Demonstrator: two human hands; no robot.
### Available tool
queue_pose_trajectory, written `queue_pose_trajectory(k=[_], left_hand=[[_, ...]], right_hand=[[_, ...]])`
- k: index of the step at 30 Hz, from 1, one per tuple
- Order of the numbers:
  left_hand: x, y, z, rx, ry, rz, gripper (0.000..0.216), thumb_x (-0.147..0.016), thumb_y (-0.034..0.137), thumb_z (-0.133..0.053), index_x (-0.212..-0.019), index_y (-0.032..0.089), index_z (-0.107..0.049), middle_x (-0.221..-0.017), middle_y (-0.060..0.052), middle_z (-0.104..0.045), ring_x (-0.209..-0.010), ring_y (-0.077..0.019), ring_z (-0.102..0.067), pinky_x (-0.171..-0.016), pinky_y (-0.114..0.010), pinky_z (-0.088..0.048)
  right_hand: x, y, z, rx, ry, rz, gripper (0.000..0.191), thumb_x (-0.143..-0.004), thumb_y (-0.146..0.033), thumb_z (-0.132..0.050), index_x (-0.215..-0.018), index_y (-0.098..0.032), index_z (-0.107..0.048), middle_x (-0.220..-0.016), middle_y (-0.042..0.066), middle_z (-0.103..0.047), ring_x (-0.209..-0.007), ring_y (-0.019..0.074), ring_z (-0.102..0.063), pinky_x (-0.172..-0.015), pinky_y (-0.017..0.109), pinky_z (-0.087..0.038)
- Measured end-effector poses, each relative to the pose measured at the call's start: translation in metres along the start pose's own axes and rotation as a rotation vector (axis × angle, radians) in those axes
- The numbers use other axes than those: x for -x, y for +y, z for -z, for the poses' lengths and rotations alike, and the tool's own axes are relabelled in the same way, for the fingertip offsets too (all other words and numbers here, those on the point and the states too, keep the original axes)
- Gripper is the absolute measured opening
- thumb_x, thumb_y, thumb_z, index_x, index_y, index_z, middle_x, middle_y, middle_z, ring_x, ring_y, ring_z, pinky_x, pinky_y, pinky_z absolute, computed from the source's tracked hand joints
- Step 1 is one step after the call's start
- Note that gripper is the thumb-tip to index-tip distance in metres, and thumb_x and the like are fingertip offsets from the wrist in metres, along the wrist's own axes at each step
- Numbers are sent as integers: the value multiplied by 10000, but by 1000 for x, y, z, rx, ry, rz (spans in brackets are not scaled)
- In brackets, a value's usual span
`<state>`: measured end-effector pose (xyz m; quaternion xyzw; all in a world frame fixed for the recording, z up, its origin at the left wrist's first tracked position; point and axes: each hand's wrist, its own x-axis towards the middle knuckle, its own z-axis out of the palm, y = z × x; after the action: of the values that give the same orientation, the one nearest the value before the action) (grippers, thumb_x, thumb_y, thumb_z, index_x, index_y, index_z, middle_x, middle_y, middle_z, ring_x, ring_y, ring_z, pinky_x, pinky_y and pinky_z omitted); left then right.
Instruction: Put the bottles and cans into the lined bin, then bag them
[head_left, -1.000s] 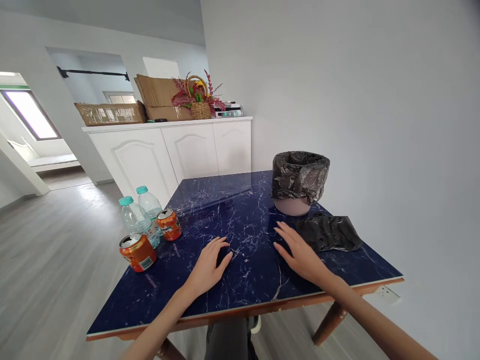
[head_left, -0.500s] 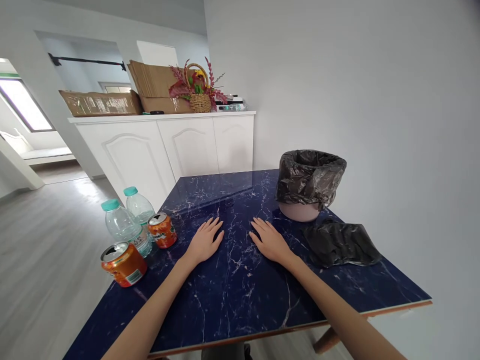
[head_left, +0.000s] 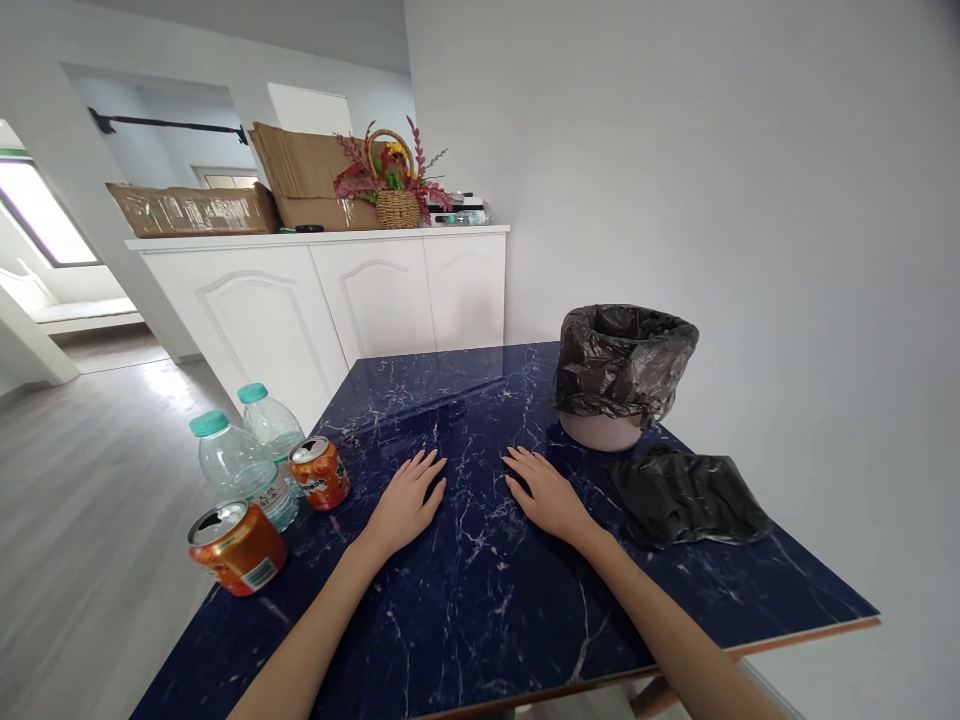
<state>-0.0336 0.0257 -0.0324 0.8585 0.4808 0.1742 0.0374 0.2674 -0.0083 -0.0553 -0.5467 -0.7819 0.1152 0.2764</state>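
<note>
My left hand (head_left: 405,502) lies flat on the dark blue marbled table (head_left: 465,620), fingers spread, holding nothing. To its left stand two orange soda cans, the farther can (head_left: 320,474) and the nearer can (head_left: 238,548), both with opened tops. Behind them are two clear plastic bottles with teal caps, one bottle (head_left: 234,462) partly hidden by the cans and the other bottle (head_left: 271,424) farther back. My right hand (head_left: 547,497) also rests palm down and open. Right of it lies a folded black plastic bag (head_left: 690,497); beyond stands a pinkish bin (head_left: 600,430) lined with a black bag (head_left: 622,365).
A white cabinet (head_left: 390,300) stands behind the table, carrying cardboard boxes (head_left: 199,210), a wicker basket of flowers (head_left: 397,208) and a small bottle (head_left: 469,216). A plain wall (head_left: 787,300) runs along the right side. Grey floor (head_left: 112,480) shows at left.
The view has shifted slightly, so things sit a little lower in the picture. Both hands stay flat on the table; no object has visibly been moved.
</note>
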Motion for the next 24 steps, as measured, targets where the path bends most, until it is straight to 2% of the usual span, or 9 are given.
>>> queue_pose_trajectory(k=[6, 12, 24], left_hand=[[1, 3, 3, 7, -10, 14, 567, -1124, 529, -383, -1588, 257, -561, -1715, -59, -451, -1640, -306, -331, -1356, -545, -276], [1, 4, 5, 14, -11, 7, 562, -1124, 521, -382, -1576, 248, -573, -1704, -67, -470, -1638, -302, -336, -1356, -547, -278], [0, 5, 5, 1, -9, 1, 566, -1126, 515, -373, -1565, 223, -579, -1696, -82, -480, -1636, -307, -341, -1356, -554, -275]], right_hand=[[2, -4, 5, -26, -8, -9, 551, -1126, -452, -378, -1588, -232, -581, -1695, 53, -478, -1620, 261, -378, -1363, 504, -284], [2, -6, 6, -7, -24, -16, 575, -1128, -452, -357, -1599, -197, -565, -1705, 55, -462, -1629, 255, -358, -1369, 490, -270], [4, -6, 8, -16, -25, -11, 563, -1126, -440, -360, -1592, -208, -574, -1702, 55, -468, -1630, 253, -357, -1374, 491, -256]])
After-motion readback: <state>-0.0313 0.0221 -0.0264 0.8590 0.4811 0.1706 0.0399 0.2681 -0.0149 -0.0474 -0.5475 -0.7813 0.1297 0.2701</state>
